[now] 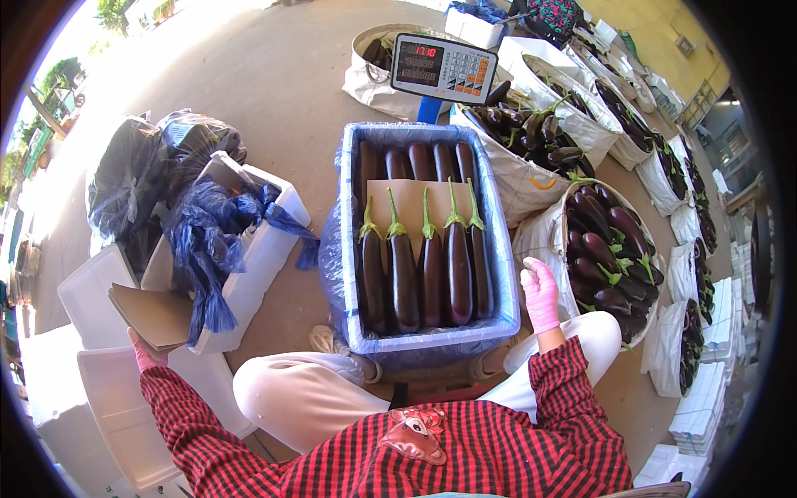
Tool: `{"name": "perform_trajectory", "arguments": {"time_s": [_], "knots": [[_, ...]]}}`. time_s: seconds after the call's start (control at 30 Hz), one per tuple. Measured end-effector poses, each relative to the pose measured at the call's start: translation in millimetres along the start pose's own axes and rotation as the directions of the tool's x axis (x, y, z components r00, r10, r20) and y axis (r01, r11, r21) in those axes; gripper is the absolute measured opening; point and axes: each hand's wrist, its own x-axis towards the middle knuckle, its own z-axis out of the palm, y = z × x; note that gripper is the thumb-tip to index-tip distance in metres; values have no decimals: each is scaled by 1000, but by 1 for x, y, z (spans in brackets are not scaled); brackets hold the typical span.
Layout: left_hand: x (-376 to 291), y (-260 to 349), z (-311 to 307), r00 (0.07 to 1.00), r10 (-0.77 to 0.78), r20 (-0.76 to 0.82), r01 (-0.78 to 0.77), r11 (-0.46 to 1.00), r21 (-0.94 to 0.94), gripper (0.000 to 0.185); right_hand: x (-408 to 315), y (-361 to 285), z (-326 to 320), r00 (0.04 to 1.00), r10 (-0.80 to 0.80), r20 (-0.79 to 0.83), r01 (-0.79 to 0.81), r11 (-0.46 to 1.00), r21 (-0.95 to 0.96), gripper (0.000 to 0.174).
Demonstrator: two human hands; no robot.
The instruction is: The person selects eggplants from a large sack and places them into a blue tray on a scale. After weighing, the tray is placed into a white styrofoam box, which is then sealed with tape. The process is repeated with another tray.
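Note:
A foam box [507,274] lined with blue plastic film stands before me, below a scale display [444,67] with lit digits. Several dark purple eggplants [403,280] lie side by side in its near half, green stems pointing away from me. Under their stems is a brown paper sheet [408,198]; more eggplants [420,163] show beyond it. My left hand [146,353], in a pink glove, grips a stack of brown paper sheets [152,314] at the left. My right hand [540,295], also pink-gloved, is raised at the box's right side with nothing visible in it; its fingers are partly curled.
White sacks of eggplants [610,249] line the right side. At the left, an open foam box [274,249] holds crumpled blue film [208,233], beside dark plastic bags [127,180] and empty foam boxes [118,398]. Foam pieces [700,398] are stacked far right. A person [551,18] is at the top.

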Motion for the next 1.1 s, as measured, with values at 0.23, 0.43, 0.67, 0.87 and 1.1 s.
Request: {"name": "perform_trajectory", "arguments": {"time_s": [0.23, 0.43, 0.67, 0.87, 1.1], "knots": [[-6, 54, -83, 877, 293, -381, -50, 844, 534, 65, 9, 11, 23, 992, -72, 107, 63, 994, 87, 27], [-130, 81, 205, 514, 857, -43, -586, 387, 712, 37, 14, -91, -9, 944, -314, 104, 319, 947, -28, 29], [-264, -90, 452, 659, 667, 347, -752, 580, 314, 31, -6, -174, 62, 761, -614, 209, 582, 789, 199, 110], [-370, -271, 466, 700, 414, 582, -572, 813, 109, 38, 32, -184, 82, 575, -813, -90, 789, 522, 324, 56], [-251, -270, 380, 768, 98, 633, -503, 704, 501, 96, 30, -96, -2, 227, -847, 480, 919, 349, 182, 33]]}}
